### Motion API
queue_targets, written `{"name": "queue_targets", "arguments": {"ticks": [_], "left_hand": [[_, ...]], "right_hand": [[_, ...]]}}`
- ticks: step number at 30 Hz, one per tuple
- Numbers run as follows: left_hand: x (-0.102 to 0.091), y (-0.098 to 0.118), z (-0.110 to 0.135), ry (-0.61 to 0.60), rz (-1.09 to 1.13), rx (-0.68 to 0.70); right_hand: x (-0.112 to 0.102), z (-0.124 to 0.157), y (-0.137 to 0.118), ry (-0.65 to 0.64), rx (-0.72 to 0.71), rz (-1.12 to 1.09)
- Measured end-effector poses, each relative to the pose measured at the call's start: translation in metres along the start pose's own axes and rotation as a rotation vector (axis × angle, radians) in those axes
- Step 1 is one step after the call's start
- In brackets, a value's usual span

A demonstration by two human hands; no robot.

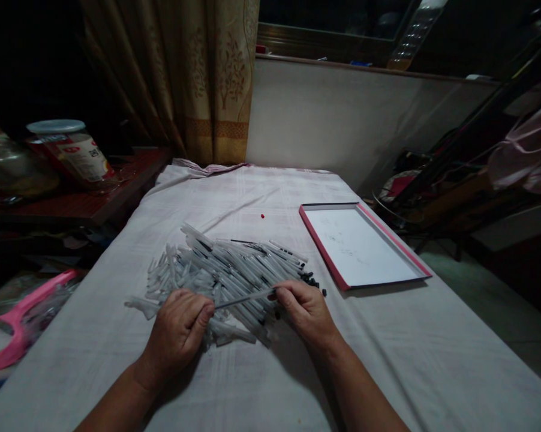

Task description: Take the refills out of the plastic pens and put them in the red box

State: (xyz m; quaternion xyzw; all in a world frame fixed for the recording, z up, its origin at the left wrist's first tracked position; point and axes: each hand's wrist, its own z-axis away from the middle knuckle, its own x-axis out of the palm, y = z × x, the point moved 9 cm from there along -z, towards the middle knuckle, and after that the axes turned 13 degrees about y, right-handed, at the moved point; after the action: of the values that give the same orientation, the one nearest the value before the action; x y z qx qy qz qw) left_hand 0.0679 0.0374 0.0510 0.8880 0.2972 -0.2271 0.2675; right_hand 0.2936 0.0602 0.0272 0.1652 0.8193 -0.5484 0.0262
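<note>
A clear, slim pen (246, 298) is stretched level between my two hands above a pile of similar pens (248, 264). My left hand (183, 321) is closed round its left end, thumb on top. At the other end, where the pen looks dark, my right hand (304, 306) pinches it between thumb and fingers. A crumpled strip of clear plastic (142, 306) shows just left of my left hand; whether that hand holds it too, I cannot tell. Small black pieces (310, 279) lie at the pile's right edge, beside my right hand.
A shallow box lid (369, 246) with pink sides lies right of the pile on the white tablecloth (270, 396). A tiny red bit (262, 216) is behind the pile. Jars (72, 150) stand on a dark side table at left, above a pink plastic handle (23, 318).
</note>
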Motion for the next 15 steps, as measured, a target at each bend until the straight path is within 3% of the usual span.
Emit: {"name": "queue_targets", "arguments": {"ticks": [7,10,15], "left_hand": [[0.000,-0.006,-0.003,-0.031,-0.023,-0.028],[-0.005,-0.011,-0.004,-0.007,-0.038,-0.058],[-0.008,-0.010,-0.004,0.046,-0.050,-0.049]], "right_hand": [[-0.006,-0.005,-0.008,0.015,-0.033,-0.030],[-0.026,-0.012,0.007,0.133,0.008,0.050],[-0.068,-0.020,0.042,0.356,0.088,0.445]]}}
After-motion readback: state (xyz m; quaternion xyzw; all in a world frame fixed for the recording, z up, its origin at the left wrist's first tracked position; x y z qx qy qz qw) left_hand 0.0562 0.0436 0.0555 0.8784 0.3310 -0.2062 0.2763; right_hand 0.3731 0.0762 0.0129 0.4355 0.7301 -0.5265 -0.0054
